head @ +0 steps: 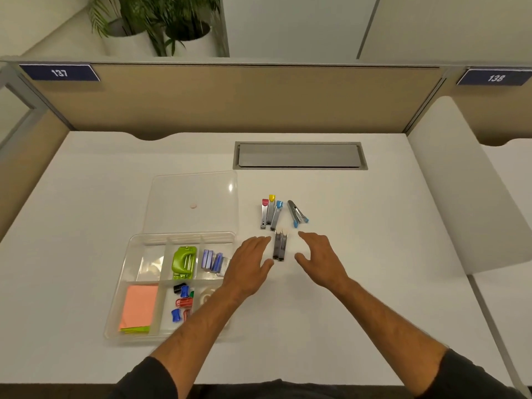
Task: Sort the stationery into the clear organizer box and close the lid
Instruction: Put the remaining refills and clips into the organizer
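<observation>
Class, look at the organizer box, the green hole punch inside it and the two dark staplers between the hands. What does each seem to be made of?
Organizer box: clear glossy plastic, since the desk shows through its walls and open lid.
Green hole punch: apparently smooth painted metal or plastic; its shine leaves this open.
Dark staplers: probably bare grey metal, with a dull silvery sheen.
</observation>
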Action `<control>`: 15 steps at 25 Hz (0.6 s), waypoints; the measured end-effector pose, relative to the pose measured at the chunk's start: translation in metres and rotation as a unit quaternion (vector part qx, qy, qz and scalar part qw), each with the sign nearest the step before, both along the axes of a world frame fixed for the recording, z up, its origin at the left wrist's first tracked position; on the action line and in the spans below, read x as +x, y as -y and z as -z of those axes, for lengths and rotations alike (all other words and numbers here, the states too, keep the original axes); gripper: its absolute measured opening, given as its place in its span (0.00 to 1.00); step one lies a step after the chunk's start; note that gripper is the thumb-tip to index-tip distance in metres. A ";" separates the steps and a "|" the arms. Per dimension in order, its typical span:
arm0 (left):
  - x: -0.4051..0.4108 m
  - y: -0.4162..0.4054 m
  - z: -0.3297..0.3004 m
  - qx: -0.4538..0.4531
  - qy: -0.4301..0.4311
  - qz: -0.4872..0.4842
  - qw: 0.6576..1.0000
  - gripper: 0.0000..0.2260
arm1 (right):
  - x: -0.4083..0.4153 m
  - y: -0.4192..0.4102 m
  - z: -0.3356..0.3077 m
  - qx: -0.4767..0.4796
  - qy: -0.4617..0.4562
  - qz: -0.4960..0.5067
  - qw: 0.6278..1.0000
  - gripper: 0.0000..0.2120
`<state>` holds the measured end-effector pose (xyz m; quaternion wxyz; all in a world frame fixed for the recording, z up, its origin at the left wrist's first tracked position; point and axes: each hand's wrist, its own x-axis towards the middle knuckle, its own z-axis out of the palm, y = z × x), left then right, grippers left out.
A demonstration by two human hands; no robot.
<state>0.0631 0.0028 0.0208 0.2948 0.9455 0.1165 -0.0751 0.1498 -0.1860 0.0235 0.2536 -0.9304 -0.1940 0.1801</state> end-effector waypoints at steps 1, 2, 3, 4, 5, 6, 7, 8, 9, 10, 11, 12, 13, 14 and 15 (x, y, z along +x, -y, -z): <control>0.008 0.001 0.001 -0.001 -0.006 0.002 1.000 0.26 | 0.004 0.002 0.003 0.000 -0.002 0.004 1.000 0.27; 0.017 0.001 0.002 -0.005 -0.010 0.005 1.000 0.25 | 0.008 0.004 0.007 -0.001 -0.008 0.011 1.000 0.27; 0.025 0.000 0.004 -0.008 -0.013 0.010 1.000 0.25 | 0.011 0.004 0.010 -0.002 -0.015 0.021 1.000 0.27; 0.032 0.000 0.006 -0.008 -0.016 0.015 1.000 0.25 | 0.013 0.004 0.014 -0.003 -0.022 0.032 0.999 0.26; 0.040 0.000 0.008 -0.005 -0.020 0.021 1.000 0.24 | 0.016 0.002 0.017 -0.004 -0.028 0.041 0.999 0.26; 0.047 0.000 0.011 -0.003 -0.024 0.026 0.999 0.24 | 0.018 0.001 0.020 -0.003 -0.029 0.047 0.998 0.26; 0.055 -0.001 0.015 -0.003 -0.025 0.031 0.999 0.24 | 0.021 -0.002 0.023 0.001 -0.029 0.050 0.998 0.25; 0.062 -0.001 0.019 -0.006 -0.026 0.035 0.999 0.23 | 0.023 -0.004 0.026 0.007 -0.029 0.050 0.998 0.25; 0.069 -0.002 0.022 -0.009 -0.030 0.036 0.999 0.23 | 0.024 -0.006 0.028 0.011 -0.030 0.050 0.998 0.25; 0.075 -0.003 0.025 -0.012 -0.034 0.034 0.999 0.23 | 0.025 -0.008 0.030 0.011 -0.033 0.052 0.998 0.25; 0.081 -0.004 0.028 -0.011 -0.039 0.032 0.999 0.22 | 0.025 -0.009 0.031 0.011 -0.037 0.055 0.998 0.25; 0.087 -0.004 0.031 -0.007 -0.045 0.032 0.998 0.22 | 0.026 -0.010 0.033 0.011 -0.040 0.059 0.997 0.24; 0.092 -0.005 0.033 -0.002 -0.049 0.033 0.998 0.22 | 0.027 -0.011 0.034 0.014 -0.042 0.063 0.997 0.24; 0.098 -0.005 0.036 0.002 -0.053 0.034 0.998 0.21 | 0.028 -0.011 0.035 0.017 -0.042 0.067 0.997 0.24; 0.102 -0.006 0.038 0.002 -0.056 0.032 0.998 0.19 | 0.029 -0.010 0.036 0.017 -0.041 0.070 0.997 0.24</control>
